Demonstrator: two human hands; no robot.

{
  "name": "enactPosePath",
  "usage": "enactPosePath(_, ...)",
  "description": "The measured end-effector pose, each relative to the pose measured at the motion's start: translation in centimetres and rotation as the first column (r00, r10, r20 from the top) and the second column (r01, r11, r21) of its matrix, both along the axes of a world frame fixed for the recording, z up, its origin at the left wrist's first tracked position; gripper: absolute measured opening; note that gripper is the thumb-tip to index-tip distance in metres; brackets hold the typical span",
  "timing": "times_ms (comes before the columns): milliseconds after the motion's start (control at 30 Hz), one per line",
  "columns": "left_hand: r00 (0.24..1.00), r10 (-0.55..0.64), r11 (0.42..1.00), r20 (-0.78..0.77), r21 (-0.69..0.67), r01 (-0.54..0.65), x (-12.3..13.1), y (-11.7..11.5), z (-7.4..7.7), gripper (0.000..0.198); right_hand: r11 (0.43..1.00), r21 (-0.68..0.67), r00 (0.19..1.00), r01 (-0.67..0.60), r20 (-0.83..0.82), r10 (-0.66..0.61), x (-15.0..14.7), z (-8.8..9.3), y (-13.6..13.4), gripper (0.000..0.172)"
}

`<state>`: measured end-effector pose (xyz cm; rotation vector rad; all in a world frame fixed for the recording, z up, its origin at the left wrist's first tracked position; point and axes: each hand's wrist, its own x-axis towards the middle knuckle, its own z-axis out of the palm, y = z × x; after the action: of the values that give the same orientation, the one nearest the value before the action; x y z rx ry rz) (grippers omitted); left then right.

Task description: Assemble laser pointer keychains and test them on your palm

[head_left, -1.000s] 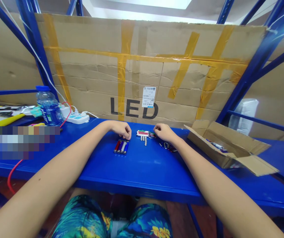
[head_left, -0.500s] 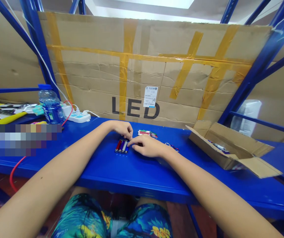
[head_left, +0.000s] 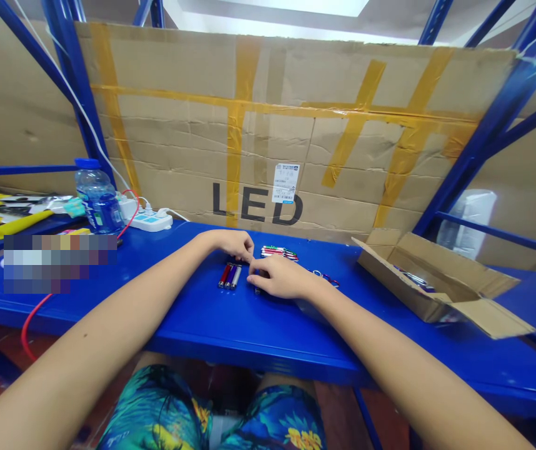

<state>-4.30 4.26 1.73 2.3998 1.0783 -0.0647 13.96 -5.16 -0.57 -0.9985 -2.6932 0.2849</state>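
Head view: three slim glossy cylinders (head_left: 230, 276) lie parallel.

Before you, the tubes (head_left: 230, 277) appear metallic and glossy; the tabletop (head_left: 193, 319), smooth and shiny; the cardboard (head_left: 169, 144), matt and creased, its tape (head_left: 234, 150) glossy plastic; the bottle (head_left: 102, 203), clear plastic; your shorts (head_left: 155, 400), cloth.

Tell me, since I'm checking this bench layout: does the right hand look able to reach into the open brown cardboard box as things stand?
Probably yes: the open brown cardboard box stands to the right of the right hand, its flaps spread, and nothing visible covers the opening.
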Motion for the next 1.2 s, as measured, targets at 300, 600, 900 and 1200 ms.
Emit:
enactPosePath(300,0.999,-0.012,1.0,-0.032,0.024,0.013,0.1,0.0,-0.2,0.044,0.96,-0.249,0.98,0.13,0.176,-0.087,1.7,1.8,-0.9,0.012)
enactPosePath(600,0.996,-0.061,0.994,-0.066,0.091,0.067,2.9,-3.4,0.5,0.045,0.889,-0.35,0.928,0.295,-0.118,-0.354,7.6,5.0,0.4,0.02)
enactPosePath(900,0.984,-0.122,0.882,0.128,0.469,0.048,3.9,-3.6,-0.4,0.018,0.811,-0.294,0.811,0.505,-0.159,-0.563,9.4,4.0,1.8,0.03)
enactPosePath(1200,0.991,-0.127,0.827,-0.032,0.549,0.123,4.0,-3.1,-1.3,0.014,0.872,-0.258,0.882,0.416,-0.122,-0.456,8.9,3.1,2.7,0.024)
